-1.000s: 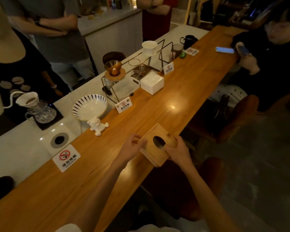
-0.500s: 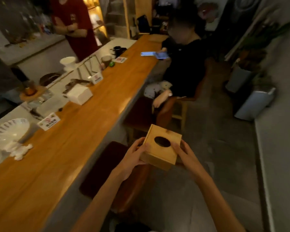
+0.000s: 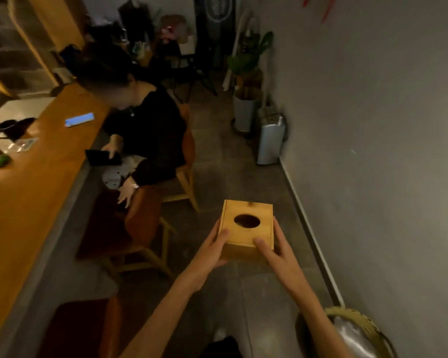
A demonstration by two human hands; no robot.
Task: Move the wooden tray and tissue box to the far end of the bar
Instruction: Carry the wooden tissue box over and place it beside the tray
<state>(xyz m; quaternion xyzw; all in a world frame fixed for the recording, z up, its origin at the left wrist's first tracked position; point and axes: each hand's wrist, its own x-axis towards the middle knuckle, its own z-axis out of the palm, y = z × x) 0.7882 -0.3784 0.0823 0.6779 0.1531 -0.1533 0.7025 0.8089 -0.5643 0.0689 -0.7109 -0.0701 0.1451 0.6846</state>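
I've got the tissue box [image 3: 247,227] clamped between my left hand [image 3: 212,248] and right hand [image 3: 277,250], thumbs on top; looks rigid, light, smooth-sided, so side grip suits.

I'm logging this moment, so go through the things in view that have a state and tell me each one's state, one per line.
tissue box: carried level above the floor, oval opening up, no tissue showing
left hand: closed on the box's left side
right hand: closed on the box's right side
blue phone: lying flat on the bar
seated person: holding a dark phone
lined bin: open
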